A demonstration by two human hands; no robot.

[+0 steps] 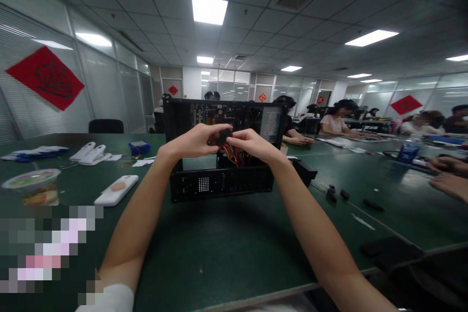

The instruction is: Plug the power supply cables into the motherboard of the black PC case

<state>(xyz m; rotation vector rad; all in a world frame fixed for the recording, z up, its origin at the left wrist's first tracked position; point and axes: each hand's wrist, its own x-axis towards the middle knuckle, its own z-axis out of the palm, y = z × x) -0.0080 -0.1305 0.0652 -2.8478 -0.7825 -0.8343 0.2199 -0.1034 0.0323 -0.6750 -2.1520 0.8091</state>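
Observation:
A black computer case (234,186) stands on the green table with its open side facing me. The green circuit board (223,111) and a labelled power supply (271,124) show inside it. In front of the opening, my left hand (199,140) is closed around a small black connector (225,134). My right hand (250,144) pinches at the same connector from the right, thumb and fingers together. Red, yellow and black cables (232,155) hang below the hands into the case. The fingers partly cover the connector, so its exact type is hidden.
On the green table (219,248), a lidded cup (34,187), a white phone-like object (117,190) and a blue box (139,147) lie left. Right are a black box (304,171), small black parts (331,194) and a blue bottle (408,150). Another person's hands (451,175) rest far right.

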